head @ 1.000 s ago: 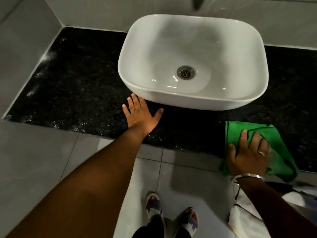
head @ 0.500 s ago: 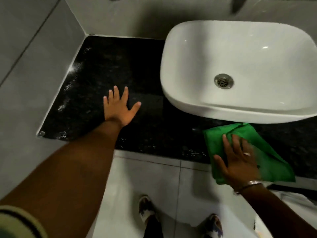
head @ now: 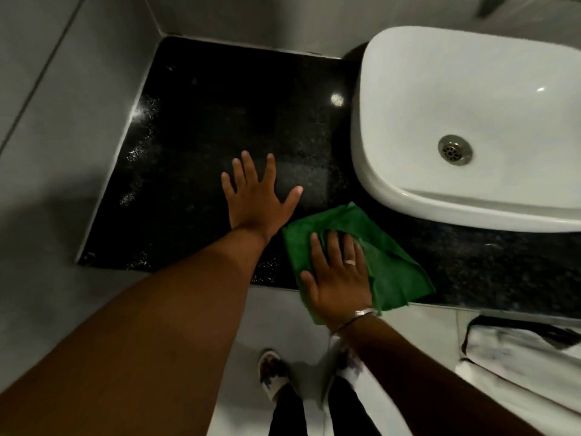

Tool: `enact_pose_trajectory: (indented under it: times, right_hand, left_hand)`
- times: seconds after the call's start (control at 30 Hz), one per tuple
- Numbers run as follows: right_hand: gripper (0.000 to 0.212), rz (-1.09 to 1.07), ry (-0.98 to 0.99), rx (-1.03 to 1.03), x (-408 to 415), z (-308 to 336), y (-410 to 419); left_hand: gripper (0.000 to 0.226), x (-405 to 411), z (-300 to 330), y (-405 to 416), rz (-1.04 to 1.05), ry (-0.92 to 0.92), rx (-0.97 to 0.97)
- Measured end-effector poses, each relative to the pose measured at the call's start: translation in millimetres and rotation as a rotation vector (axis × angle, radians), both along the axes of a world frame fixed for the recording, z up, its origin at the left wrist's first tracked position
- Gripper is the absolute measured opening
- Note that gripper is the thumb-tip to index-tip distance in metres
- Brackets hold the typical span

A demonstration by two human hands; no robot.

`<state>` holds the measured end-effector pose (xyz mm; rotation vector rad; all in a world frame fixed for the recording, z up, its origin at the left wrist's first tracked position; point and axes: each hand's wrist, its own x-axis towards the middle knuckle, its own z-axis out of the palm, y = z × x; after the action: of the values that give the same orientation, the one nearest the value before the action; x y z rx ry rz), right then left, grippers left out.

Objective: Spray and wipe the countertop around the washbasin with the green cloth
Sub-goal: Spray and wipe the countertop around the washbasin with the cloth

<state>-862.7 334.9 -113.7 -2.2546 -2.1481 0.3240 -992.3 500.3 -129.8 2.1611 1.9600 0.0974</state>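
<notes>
The black speckled countertop (head: pixel 220 121) fills the middle, with the white washbasin (head: pixel 456 105) standing on it at the right. My left hand (head: pixel 257 199) lies flat on the counter, fingers spread, holding nothing. Just right of it my right hand (head: pixel 338 278), wearing a ring and a bangle, presses flat on the green cloth (head: pixel 393 269) at the counter's front edge, in front of the basin's left corner. No spray bottle is in view.
Grey tiled walls close the counter at the left and back. Wet glints (head: pixel 138 146) show along the counter's left edge. The basin drain (head: pixel 455 150) is at the right. Below the counter are the tiled floor, my feet (head: pixel 273 376) and white fabric (head: pixel 518 357).
My right hand has slid the green cloth leftward along the front edge, from in front of the basin to beside my left hand. The left hand stays flat, having shifted left of the basin.
</notes>
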Motion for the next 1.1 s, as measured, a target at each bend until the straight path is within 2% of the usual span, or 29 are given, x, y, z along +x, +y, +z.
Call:
enact_pose_trajectory:
  times: [0.07, 0.1, 0.27, 0.37, 0.43, 0.5, 0.6, 0.7, 0.8, 0.97, 1.1]
  right_hand:
    - [0.061, 0.117, -0.026, -0.021, 41, 2, -19]
    - [0.061, 0.094, -0.050, -0.030, 70, 2, -30]
    - [0.075, -0.407, -0.100, -0.117, 202, 14, -63]
    - [0.074, -0.623, -0.099, -0.078, 195, 21, -57]
    - [0.075, -0.680, -0.070, -0.042, 171, 20, -51]
    - [0.077, -0.614, -0.030, -0.080, 142, 14, -44]
    - [0.081, -0.415, 0.029, -0.124, 85, 7, -31]
    - [0.086, -0.190, 0.064, -0.086, 18, 4, -12]
    - [0.085, -0.072, 0.093, -0.090, -45, 3, 18]
    - [0.081, -0.024, 0.168, -0.159, -142, 7, 60]
    - [0.069, 0.081, 0.258, -0.237, -142, 28, 76]
  left_hand:
    - [0.093, -1, 0, 0, -0.004, -0.001, -0.009]
    - [0.093, -1, -1, 0, -0.008, 0.003, -0.011]
    - [0.094, -3, -4, 0, -0.005, 0.016, 0.008]
    - [0.093, -2, -1, 0, -0.007, 0.035, -0.018]
    - [0.094, -3, 4, 1, -0.031, 0.037, -0.062]
    - [0.095, -22, 9, 8, -0.027, 0.059, -0.038]
    - [0.094, -97, 19, 34, 0.068, 0.164, 0.057]
    - [0.088, -158, 23, 45, -0.060, 0.255, -0.009]
    - [0.074, -165, 11, 38, -0.107, 0.182, -0.005]
    - [0.066, -172, 3, 37, -0.088, 0.089, 0.005]
    - [0.061, -173, 9, 37, -0.087, 0.009, -0.018]
